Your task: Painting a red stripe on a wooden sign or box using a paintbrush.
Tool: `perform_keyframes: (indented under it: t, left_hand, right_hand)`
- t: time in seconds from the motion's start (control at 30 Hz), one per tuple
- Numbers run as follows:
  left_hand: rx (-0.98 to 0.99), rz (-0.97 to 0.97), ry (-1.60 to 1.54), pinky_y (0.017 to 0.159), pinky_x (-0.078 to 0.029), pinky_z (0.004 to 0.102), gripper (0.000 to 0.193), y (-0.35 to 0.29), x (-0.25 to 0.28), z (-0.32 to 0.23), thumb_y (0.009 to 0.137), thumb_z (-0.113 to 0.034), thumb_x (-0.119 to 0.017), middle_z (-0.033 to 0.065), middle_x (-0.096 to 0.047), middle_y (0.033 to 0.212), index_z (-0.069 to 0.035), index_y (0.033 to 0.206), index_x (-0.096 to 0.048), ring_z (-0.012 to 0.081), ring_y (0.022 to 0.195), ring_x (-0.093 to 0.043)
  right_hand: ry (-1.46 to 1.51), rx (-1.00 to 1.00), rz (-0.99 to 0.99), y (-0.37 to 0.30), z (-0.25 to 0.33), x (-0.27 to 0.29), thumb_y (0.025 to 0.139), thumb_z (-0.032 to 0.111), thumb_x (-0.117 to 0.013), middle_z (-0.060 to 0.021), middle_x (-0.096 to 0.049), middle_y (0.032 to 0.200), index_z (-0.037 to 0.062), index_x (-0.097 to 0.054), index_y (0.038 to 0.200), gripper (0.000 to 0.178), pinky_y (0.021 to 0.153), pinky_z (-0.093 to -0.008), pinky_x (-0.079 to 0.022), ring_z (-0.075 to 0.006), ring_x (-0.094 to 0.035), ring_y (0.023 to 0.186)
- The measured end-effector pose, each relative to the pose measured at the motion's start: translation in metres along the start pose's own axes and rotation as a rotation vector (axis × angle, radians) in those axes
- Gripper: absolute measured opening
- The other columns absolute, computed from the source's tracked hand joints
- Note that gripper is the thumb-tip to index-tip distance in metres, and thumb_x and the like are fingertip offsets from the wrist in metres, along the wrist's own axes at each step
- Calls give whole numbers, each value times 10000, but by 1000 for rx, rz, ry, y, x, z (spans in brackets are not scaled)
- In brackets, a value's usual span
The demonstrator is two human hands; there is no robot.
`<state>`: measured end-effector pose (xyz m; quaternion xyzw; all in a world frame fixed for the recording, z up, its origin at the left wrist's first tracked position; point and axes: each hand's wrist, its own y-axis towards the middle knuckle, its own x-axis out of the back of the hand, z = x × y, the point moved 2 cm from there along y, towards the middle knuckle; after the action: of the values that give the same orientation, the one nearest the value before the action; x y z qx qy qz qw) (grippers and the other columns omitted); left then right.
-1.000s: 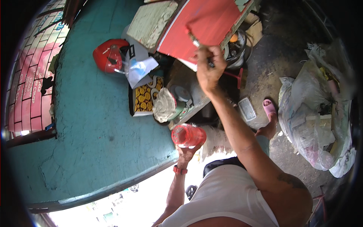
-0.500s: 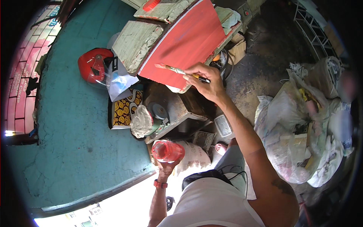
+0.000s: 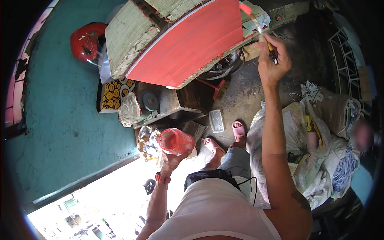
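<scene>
My right hand (image 3: 273, 59) is raised and grips a thin paintbrush (image 3: 256, 25) whose red-tipped bristles sit at the upper right corner of a red-painted board (image 3: 188, 44). The board lies tilted on weathered pale wooden blocks (image 3: 124, 36). Lower down, my left hand (image 3: 172, 159) holds a clear plastic cup of red paint (image 3: 174, 141) near my waist. A red band sits on that wrist.
A teal wall (image 3: 60, 132) fills the left, with a red helmet (image 3: 86, 40) hanging by it. A yellow-patterned packet (image 3: 114, 94) and a cluttered bench (image 3: 160, 104) lie under the board. Stuffed plastic bags (image 3: 320, 136) pile up on the right. My feet wear pink sandals (image 3: 239, 129).
My right hand has carried the brush from the board's middle up to its upper right corner. The view has shifted, so the board looks larger. The paint cup stays in my left hand.
</scene>
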<state>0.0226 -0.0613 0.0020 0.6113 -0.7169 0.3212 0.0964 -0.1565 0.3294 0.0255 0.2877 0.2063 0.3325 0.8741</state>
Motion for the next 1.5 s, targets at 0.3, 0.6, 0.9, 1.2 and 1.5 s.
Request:
perform_keyframes:
  t: [0.3,0.6,0.9,1.2,1.5]
  left_hand:
    - [12,15,-146,909,-533,369,812,-18,-19,6,595,-192,-943,80,-602,1209,-49,1263,-505,192,1067,-606]
    - [65,-105,-169,949,-519,376,867,-54,18,62,592,-164,-941,101,-581,1247,-43,1311,-470,220,1122,-589]
    - [65,-145,-256,930,-528,375,832,-86,26,135,574,-196,-946,97,-614,1195,-33,1265,-513,216,1079,-612]
    - [-13,-82,-106,910,-529,377,839,-80,32,148,586,-244,-945,100,-623,1178,-39,1274,-511,225,1046,-625]
    - [49,-40,-104,949,-505,388,856,-83,32,163,586,-217,-941,96,-600,1223,-52,1298,-493,234,1099,-595]
  right_hand:
    - [65,183,368,-112,88,-101,799,-44,-672,-117,-667,892,10,-626,1050,261,601,-350,-537,-264,-671,766]
    - [169,46,402,-71,61,-74,838,21,-729,-106,-682,817,17,-675,969,143,593,-271,-522,-172,-687,716]
    - [-96,126,-79,-11,34,-12,856,-50,-686,-89,-686,821,-37,-672,967,113,639,-241,-538,-128,-676,698]
    - [28,288,351,-115,93,-100,829,-19,-671,-110,-689,856,29,-653,971,151,604,-307,-557,-190,-684,713]
    - [234,10,480,-64,79,-88,838,9,-715,-112,-694,823,9,-678,935,104,524,-249,-552,-163,-713,692]
